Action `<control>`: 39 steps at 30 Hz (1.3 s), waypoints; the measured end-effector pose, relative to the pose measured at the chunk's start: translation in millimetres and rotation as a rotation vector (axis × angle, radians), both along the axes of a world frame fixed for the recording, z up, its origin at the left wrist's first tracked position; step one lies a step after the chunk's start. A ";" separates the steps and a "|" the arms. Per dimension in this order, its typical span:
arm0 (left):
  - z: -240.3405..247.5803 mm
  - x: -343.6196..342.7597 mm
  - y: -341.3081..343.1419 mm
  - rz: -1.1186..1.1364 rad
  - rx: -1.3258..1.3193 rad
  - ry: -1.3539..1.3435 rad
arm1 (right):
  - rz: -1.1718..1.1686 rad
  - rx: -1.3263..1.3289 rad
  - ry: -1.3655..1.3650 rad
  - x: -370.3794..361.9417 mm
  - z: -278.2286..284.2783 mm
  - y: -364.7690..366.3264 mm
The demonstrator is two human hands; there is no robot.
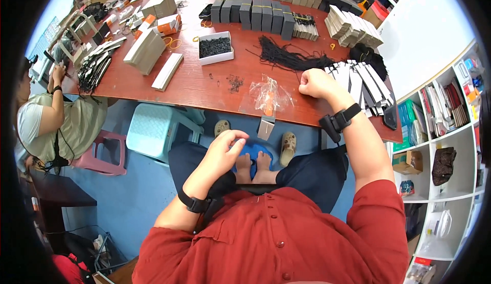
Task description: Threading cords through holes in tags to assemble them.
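My left hand (223, 153) hangs above my lap, short of the table edge, fingers loosely bent and thumb apart, with nothing seen in it. On the table my right hand (317, 84) rests with its fingers curled in, and no object shows in it. It lies beside the ends of a bundle of black cords (286, 53) and near a stack of white strips (365, 82). Between the hands, a crumpled clear plastic bag (270, 93) lies at the edge. A narrow pale box (266, 128) juts out past the edge below it. Left of the bag are small dark bits (235, 83).
A white tray (218, 58) of black pieces stands mid-table, with dark grey blocks (262, 15) behind. Pale card stacks (145, 52) stand left. A phone (390, 116) lies at the right corner. Another person (61, 115) sits left; a light-blue stool (158, 130) stands between us.
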State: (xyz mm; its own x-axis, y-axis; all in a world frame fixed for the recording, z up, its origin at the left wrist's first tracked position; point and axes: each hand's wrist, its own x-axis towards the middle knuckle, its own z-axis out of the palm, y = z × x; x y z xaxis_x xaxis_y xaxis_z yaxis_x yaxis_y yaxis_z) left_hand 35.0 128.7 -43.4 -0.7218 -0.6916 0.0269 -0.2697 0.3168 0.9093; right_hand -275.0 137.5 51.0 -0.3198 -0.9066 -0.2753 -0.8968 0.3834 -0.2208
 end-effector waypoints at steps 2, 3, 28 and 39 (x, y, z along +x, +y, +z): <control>28.6 -6.5 9.5 -0.107 0.245 0.069 | 0.073 -0.261 0.066 -5.7 -10.2 15.0; 36.5 -12.5 16.5 -0.202 0.503 0.143 | 0.158 -0.510 0.136 -5.4 -14.5 24.9; 57.3 1.3 -10.0 0.088 0.691 0.851 | -0.154 -0.364 -1.215 37.8 -30.0 171.9; 58.0 -3.7 -12.5 0.280 0.627 0.768 | -0.029 -0.898 -2.499 40.0 -55.7 162.6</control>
